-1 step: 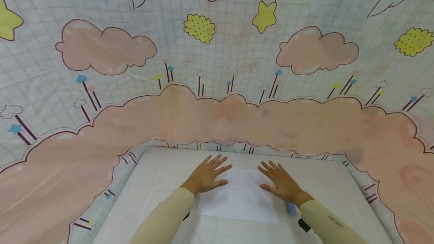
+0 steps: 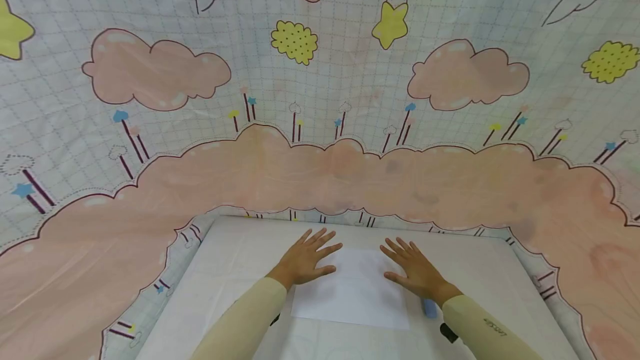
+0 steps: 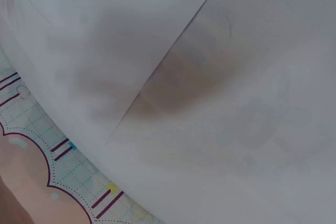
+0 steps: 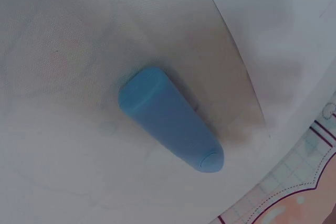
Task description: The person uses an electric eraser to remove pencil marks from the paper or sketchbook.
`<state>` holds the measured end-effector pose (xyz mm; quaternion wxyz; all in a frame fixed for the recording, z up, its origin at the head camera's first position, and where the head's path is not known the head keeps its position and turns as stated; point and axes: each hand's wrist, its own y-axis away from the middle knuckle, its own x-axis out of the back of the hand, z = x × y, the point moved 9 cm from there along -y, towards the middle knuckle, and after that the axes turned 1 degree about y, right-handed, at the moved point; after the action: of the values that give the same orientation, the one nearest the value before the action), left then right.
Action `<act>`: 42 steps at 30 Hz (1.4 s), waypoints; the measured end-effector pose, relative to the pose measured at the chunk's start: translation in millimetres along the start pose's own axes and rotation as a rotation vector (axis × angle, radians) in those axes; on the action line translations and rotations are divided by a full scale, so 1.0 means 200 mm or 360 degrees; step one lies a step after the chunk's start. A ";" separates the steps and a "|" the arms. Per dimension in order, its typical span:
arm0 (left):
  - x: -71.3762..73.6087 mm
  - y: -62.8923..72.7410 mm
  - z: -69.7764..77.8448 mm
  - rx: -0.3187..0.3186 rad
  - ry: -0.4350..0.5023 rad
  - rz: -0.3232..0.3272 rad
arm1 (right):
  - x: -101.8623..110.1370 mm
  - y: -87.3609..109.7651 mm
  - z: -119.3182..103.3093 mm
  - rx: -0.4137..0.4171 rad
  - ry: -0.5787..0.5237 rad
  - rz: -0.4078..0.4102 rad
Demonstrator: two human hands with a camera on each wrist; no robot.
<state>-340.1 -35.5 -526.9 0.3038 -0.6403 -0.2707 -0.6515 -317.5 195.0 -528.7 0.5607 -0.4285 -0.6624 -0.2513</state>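
Fingers [image 2: 330, 250] of left hand [image 2: 303, 260] and right hand [image 2: 416, 269] outspread, blue block [image 2: 429, 309] partly hidden in head view

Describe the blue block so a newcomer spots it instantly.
Start at the white tabletop and find the paper sheet on it. Just off the sheet's right edge in the head view lies the blue block, rounded and tapering; its solid blue stands out from the white sheet and tabletop.

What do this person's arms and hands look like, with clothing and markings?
The left hand and right hand wear no gloves. The left sleeve and right sleeve are long and pale yellow-beige; small dark lettering marks the right one. A black piece shows beside it.
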 end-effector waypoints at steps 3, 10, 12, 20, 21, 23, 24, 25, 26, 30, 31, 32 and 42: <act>0.00 0.01 0.00 0.0010 0.0004 -0.0001 | 0.00 0.00 0.00 -0.0003 0.0001 0.0006; -0.01 0.06 -0.01 0.0070 0.0085 0.0055 | 0.03 0.02 0.02 -0.0114 -0.0097 0.0071; -0.02 0.08 -0.02 0.0092 0.0121 0.0076 | 0.03 0.04 0.05 -0.0199 -0.0100 0.0108; -0.14 0.17 -0.07 0.0270 0.0215 0.0160 | -0.02 0.23 0.25 -0.0606 -0.0148 0.0285; -0.15 0.19 -0.07 0.0281 0.0239 0.0177 | -0.04 0.26 0.28 -0.0663 -0.0172 0.0288; -0.17 0.21 -0.08 0.0304 0.0263 0.0195 | -0.07 0.31 0.33 -0.0772 -0.0226 0.0295; -0.18 0.22 -0.08 0.0313 0.0266 0.0201 | -0.08 0.33 0.35 -0.0823 -0.0257 0.0291; -0.19 0.24 -0.08 0.0320 0.0266 0.0212 | -0.10 0.35 0.36 -0.0877 -0.0290 0.0288; -0.21 0.25 -0.08 0.0327 0.0269 0.0221 | -0.11 0.37 0.37 -0.0923 -0.0301 0.0287; -0.25 0.29 -0.08 0.0335 0.0226 0.0271 | -0.16 0.42 0.39 -0.1065 -0.0376 0.0309; -0.26 0.29 -0.08 0.0336 0.0215 0.0282 | -0.16 0.43 0.39 -0.1091 -0.0383 0.0323; -0.27 0.30 -0.08 0.0338 0.0200 0.0289 | -0.17 0.44 0.38 -0.1108 -0.0386 0.0333; -0.32 0.31 -0.05 0.0376 0.0201 0.0325 | -0.25 0.47 0.35 -0.1183 -0.0412 0.0371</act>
<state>-300.7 -80.6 -594.2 0.4579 -0.5820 -0.2592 -0.6200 -273.9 286.0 -608.7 0.3046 -0.7021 -0.5387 -0.3524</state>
